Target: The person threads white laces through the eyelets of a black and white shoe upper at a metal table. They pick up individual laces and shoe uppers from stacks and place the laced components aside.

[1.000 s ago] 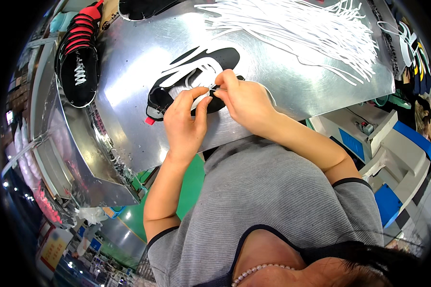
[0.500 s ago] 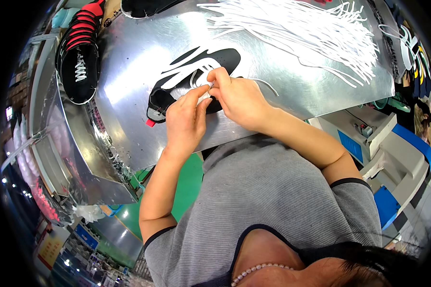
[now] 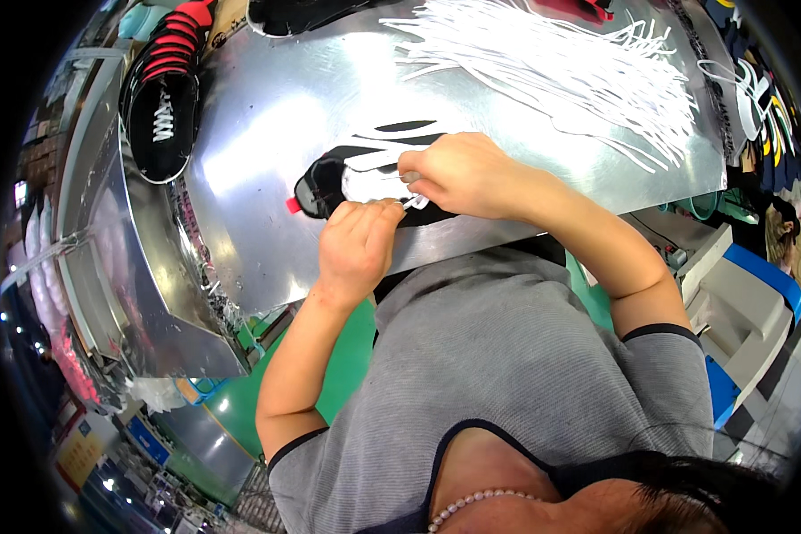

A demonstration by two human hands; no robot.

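A black and white shoe upper (image 3: 311, 185) lies on the metal table, its heel with a red tab pointing left. My left hand (image 3: 358, 249) is closed at its near edge, fingertips pinching the edge beside the eyelets. Over the front half, my right hand (image 3: 472, 175) is closed, thumb and forefinger together by the white tongue (image 3: 371, 184). A white shoelace (image 3: 416, 203) shows between the two hands; my right fingers seem to grip part of it, though they mostly hide it. The toe is partly covered by my right hand.
A large bundle of white shoelaces (image 3: 561, 76) spreads over the far right of the metal table (image 3: 267, 240). At the left edge stand black shoes with red straps (image 3: 162, 116). Another black shoe (image 3: 298, 13) lies at the far edge. A grey and blue bin (image 3: 748, 294) stands right.
The shoe upper has turned, its toe now further toward me and its heel slightly right. My hands have moved apart, the left lower and the right further right. The shoelace tail beyond my right hand no longer shows.
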